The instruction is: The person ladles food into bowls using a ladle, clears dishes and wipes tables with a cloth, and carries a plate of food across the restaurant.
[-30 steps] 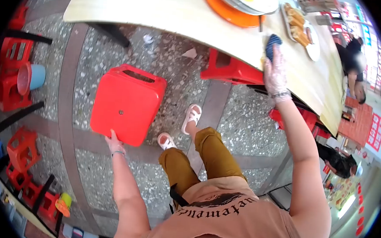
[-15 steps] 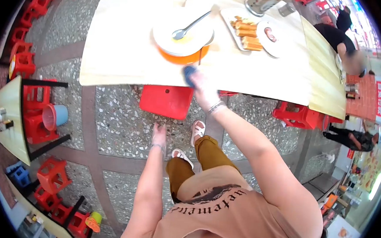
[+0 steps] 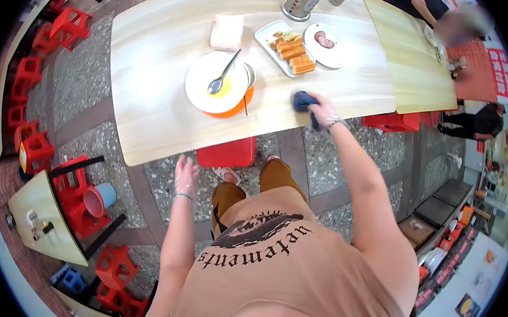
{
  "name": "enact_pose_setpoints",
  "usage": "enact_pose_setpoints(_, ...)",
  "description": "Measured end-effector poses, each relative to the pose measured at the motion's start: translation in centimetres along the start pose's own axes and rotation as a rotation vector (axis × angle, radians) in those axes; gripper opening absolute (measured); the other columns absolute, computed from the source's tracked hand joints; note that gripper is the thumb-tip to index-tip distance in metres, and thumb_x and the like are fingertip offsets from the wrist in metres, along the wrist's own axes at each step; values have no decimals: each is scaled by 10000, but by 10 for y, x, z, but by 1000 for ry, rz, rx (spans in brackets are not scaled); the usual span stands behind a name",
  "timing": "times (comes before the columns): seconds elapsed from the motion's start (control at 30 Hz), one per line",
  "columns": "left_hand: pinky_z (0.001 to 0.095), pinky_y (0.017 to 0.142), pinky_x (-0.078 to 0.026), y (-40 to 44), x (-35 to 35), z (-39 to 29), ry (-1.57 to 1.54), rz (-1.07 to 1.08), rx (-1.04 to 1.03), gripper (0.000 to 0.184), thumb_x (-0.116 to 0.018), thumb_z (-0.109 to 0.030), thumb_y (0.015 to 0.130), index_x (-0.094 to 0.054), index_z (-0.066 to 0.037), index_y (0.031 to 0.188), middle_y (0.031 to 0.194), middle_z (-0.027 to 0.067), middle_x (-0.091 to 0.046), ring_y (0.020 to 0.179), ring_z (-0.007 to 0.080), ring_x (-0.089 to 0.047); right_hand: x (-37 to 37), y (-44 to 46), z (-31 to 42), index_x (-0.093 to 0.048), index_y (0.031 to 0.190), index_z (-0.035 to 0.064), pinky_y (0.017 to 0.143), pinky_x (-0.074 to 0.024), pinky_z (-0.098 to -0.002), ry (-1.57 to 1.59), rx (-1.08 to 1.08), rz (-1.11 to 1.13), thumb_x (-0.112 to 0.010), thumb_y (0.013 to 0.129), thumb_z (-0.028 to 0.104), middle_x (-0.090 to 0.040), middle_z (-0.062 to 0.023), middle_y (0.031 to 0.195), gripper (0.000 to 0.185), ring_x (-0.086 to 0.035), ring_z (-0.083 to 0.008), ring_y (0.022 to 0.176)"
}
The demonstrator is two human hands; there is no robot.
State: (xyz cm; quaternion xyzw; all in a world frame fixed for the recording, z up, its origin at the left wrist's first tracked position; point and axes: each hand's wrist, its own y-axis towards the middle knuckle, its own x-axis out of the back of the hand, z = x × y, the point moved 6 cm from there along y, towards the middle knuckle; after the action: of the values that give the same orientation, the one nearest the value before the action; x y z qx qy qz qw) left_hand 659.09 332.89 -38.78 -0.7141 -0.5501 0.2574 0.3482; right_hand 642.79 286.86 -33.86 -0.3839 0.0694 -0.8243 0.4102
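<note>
My right hand (image 3: pixel 325 112), in a clear plastic glove, grips a dark blue cloth (image 3: pixel 305 101) at the front edge of the pale wooden table (image 3: pixel 152 111). Part of the cloth lies on the tabletop and part hangs past the edge. Also gloved, my left hand (image 3: pixel 186 176) is held open and empty just off the table's front edge. Between the hands, farther in, a white plate (image 3: pixel 197 94) sits on an orange bowl (image 3: pixel 229 111), with a spoon (image 3: pixel 215 85) lying in yellow residue. Behind the cloth are a white tray (image 3: pixel 265 36) of fried dough pieces and a small plate (image 3: pixel 330 58) with sliced meat.
A napkin pack (image 3: pixel 227 32) and a metal chopstick holder (image 3: pixel 298 4) stand farther back. A red stool (image 3: pixel 228 153) is tucked under the table before me. More red stools (image 3: pixel 70 28) line the left. Another person (image 3: pixel 426 9) leans over the adjoining table at right.
My right hand has moved the cloth rightward along the table's front edge. My left hand has risen toward the table edge. The view has shifted; the dishes appear undisturbed.
</note>
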Motion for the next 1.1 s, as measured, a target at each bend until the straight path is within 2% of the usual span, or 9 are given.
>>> enact_pose_setpoints(0.03,225,698,-450,5,-14,-21,-3,29,-6,537,-548,-228,915,-323,-92,1384,1067,47,-532,789,84,-525,-2,11,2,-559,1219,39,856,-472,-328,-212,205,-171,-557,787,177,-617,-177,1114,453,-609,-256,965)
enact_pose_setpoints(0.13,255,749,-470,31,-33,-47,-72,70,-109,474,-528,-185,917,-352,-81,1345,1111,85,-530,893,135,-542,14,61,-38,-582,1161,9,854,-463,-298,-232,58,-337,-571,803,254,-608,-167,1121,433,-598,-241,948)
enact_pose_setpoints(0.2,268,770,-477,33,-39,-55,-121,22,-168,371,-517,-187,926,-413,-78,1265,1090,106,-564,908,165,-566,24,103,-103,-438,1310,30,946,-419,-371,585,-369,-283,-538,892,291,-561,-178,1208,503,-526,-309,1124)
enact_pose_setpoints(0.37,270,754,-484,-5,-80,-59,161,31,-155,218,-526,-224,939,-530,-48,1068,971,87,-616,850,141,-585,45,172,-122,-445,1254,124,789,-492,-384,1209,-722,-511,-539,927,320,-593,-109,1097,393,-574,-210,929)
enact_pose_setpoints(0.53,291,841,-479,-52,-235,-77,398,648,-150,294,-538,-198,928,-529,6,1139,1028,97,-615,940,159,-593,64,219,-131,-454,1240,66,808,-523,-388,1307,-612,-566,-550,922,217,-545,-103,1184,365,-561,-237,1039)
enact_pose_setpoints(0.6,323,917,-443,-41,-290,-96,390,499,-34,345,-541,-221,921,-517,5,1180,1126,136,-580,1046,203,-563,69,219,-136,-457,1235,53,826,-526,-390,1247,-591,-556,-548,922,177,-545,-104,1182,348,-569,-243,1027)
enact_pose_setpoints(0.73,385,988,-398,82,-365,-101,663,195,-558,357,-477,-135,892,-488,5,1220,1214,219,-557,1143,333,-533,71,199,-123,-457,1230,68,793,-537,-388,1322,-515,-466,-565,903,125,-563,-89,1144,349,-583,-234,989)
enact_pose_setpoints(0.9,383,951,-414,185,-408,-88,614,183,-139,409,-486,-166,850,-484,-37,1238,1211,221,-562,1118,342,-546,73,181,-119,-442,1234,45,770,-546,-393,1299,-501,-409,-499,933,98,-563,-114,1117,312,-593,-232,955)
enact_pose_setpoints(1.1,368,861,-456,134,-411,-121,634,53,-108,371,-479,-231,874,-511,-47,1195,1127,197,-607,1026,306,-600,78,176,-121,-430,1219,50,754,-558,-397,1215,-516,-380,-492,930,92,-579,-110,1065,299,-606,-226,915)
